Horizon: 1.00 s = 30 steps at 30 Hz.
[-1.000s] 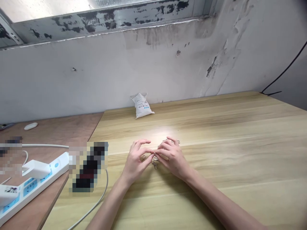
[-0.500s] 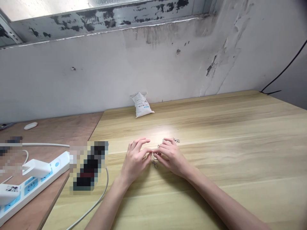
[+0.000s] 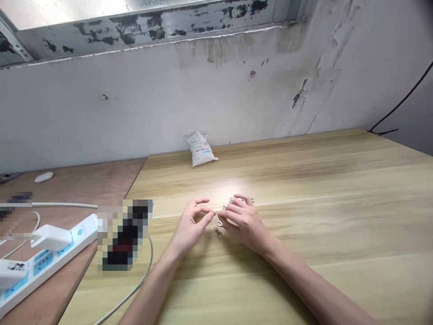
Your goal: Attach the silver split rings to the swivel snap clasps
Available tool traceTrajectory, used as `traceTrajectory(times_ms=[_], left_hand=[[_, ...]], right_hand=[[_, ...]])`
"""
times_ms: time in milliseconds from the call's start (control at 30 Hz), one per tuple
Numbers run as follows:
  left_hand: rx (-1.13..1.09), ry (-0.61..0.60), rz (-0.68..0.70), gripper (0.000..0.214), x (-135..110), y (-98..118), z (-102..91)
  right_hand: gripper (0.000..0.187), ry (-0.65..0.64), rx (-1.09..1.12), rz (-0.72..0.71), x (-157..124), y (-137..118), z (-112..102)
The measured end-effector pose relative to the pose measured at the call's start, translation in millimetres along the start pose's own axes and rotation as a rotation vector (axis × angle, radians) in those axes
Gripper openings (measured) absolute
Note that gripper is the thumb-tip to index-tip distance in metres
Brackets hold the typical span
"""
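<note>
Left pinch: my left hand (image 3: pixel 191 228) has thumb and index tip drawn together on a tiny metallic piece (image 3: pixel 216 213); its other fingers curve loosely.
Right fingertips: the index tip of my right hand (image 3: pixel 248 221) meets the piece from the other side; its thumb lies close below, and I cannot tell whether it grips too.
Tiny piece: between my two hands, over the left half of the tabletop (image 3: pixel 321 216), well apart from its back edge; mostly covered by my fingertips, its shape too small to read.
Near clasp: a metal clasp (image 3: pixel 218 232) lies just below my fingertips, towards the near edge, with a metal hook (image 3: pixel 219 224) beside my right thumb.
Far clasps: more metal rings (image 3: pixel 231 199) lie beyond and partly under my right hand, which stands in the way of counting them.
Back edge: a white packet (image 3: pixel 202 151) rests there against the wall (image 3: pixel 149 104), its print too small to read.
Left edge: a pixelated patch (image 3: pixel 125 237) masks something dark; a white cable (image 3: pixel 149 262) runs from it towards the near edge, which is cut off.
Brown board: past the left edge, a power strip (image 3: pixel 79 233) holds white plugs, partly out of frame.
</note>
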<state>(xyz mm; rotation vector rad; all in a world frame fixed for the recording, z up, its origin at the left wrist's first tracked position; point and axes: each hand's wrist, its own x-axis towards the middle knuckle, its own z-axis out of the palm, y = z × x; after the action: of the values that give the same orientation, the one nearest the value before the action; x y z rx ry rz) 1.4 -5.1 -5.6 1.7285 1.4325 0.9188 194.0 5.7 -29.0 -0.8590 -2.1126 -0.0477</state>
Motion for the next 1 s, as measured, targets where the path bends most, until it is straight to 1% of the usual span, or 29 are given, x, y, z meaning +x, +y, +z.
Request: traceTrajectory(times_ms=[67,200,367,500,567,733,900,1000], left_hand=[[-0.084,-0.039,-0.05,0.023,1.6,1.2,-0.7],[-0.146,-0.098,-0.057,0.022,3.0,0.9,-2.5],[-0.178,-0.089,-0.026,0.019,3.7,-4.1,-3.5],[-0.186,-0.086,-0.05,0.021,3.9,-5.1,-3.7],[-0.178,-0.084,-0.055,0.021,3.8,-4.6,-3.9],[-0.115,-0.077,-0.002,0.021,3.9,-4.3,-4.2],[-0.078,-0.082,-0.004,0.017,4.5,-6.8,-3.9],[0.007,-0.057,0.054,0.015,3.4,-6.4,-3.1]], right_hand=[[0.012,0.003,-0.016,-0.024,0.3,0.0,-1.7],[0.014,-0.019,-0.041,-0.042,1.9,-1.9,-6.4],[0.017,-0.038,-0.043,-0.041,3.2,-4.2,-8.1],[0.018,-0.048,-0.08,-0.057,3.6,-5.1,-8.4],[0.018,-0.048,-0.097,-0.07,4.0,-5.5,-9.0],[0.017,-0.048,-0.122,-0.097,4.8,-5.9,-9.6],[0.02,-0.052,-0.109,-0.112,4.5,-6.5,-8.3],[0.019,-0.065,-0.088,-0.102,3.7,-7.1,-6.8]])
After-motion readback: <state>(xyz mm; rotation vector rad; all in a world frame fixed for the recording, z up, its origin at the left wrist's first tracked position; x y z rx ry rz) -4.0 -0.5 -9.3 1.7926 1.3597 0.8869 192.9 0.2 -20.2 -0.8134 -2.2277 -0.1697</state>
